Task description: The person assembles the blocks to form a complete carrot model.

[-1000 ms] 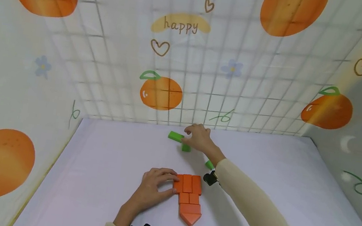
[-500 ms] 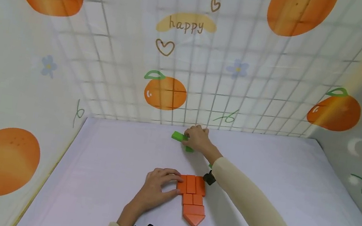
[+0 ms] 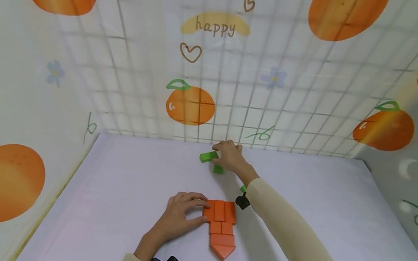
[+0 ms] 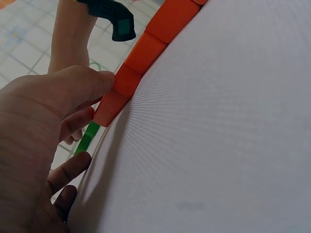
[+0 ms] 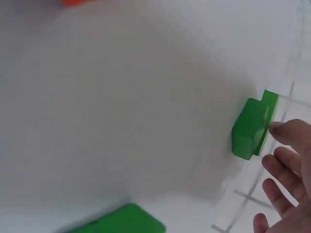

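My left hand [image 3: 178, 214] holds the left side of a flat arrangement of orange blocks [image 3: 219, 210], its thumb and index finger at opposite edges of the left block. In the left wrist view its thumb lies against the row of orange blocks [image 4: 126, 80]. Farther back, my right hand [image 3: 229, 155] pinches the right end of an oblong green block [image 3: 207, 156]. In the right wrist view the thumb touches that thin green block [image 5: 270, 104]; part of the grip is hidden. A second green block [image 3: 218, 169] sits close by, under the hand.
Another green block [image 3: 243, 189] lies partly hidden by the right wrist and its black camera [image 3: 243, 201]. An orange pointed block [image 3: 222, 252] forms the arrangement's near end. Behind the white table [image 3: 133, 168] rises a printed curtain [image 3: 140, 74].
The oblong green block has turned, its right end swinging toward the back. My right hand has closed onto it and shifted slightly back. My left hand stays at the orange blocks.
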### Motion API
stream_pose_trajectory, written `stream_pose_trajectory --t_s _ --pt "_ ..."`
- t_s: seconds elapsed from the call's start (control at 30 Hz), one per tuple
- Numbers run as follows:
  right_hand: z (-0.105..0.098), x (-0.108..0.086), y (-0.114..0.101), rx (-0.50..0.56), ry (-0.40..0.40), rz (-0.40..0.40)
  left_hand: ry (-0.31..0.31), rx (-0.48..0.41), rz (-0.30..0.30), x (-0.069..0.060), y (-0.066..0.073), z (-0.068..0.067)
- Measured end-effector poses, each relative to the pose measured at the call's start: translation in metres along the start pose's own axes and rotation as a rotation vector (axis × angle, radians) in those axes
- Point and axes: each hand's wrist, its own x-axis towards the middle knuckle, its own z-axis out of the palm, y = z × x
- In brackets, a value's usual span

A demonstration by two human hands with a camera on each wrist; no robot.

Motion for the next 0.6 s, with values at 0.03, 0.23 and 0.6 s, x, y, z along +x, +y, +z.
stream_pose_trajectory --t_s 0.03,0.23,0.6 --pt "0.001 0.001 0.000 -0.002 -0.007 -0.002 -0.004 0.000 -0.002 0.000 0.000 0.000" --pt "0.004 0.002 0.003 -0.093 -0.025 -0.029 -0.005 0.015 0.020 0.001 0.001 0.004" --pt "-0.019 -0.025 0.001 -0.086 0.086 -0.135 0.008 0.031 0.027 0.001 0.001 0.000"
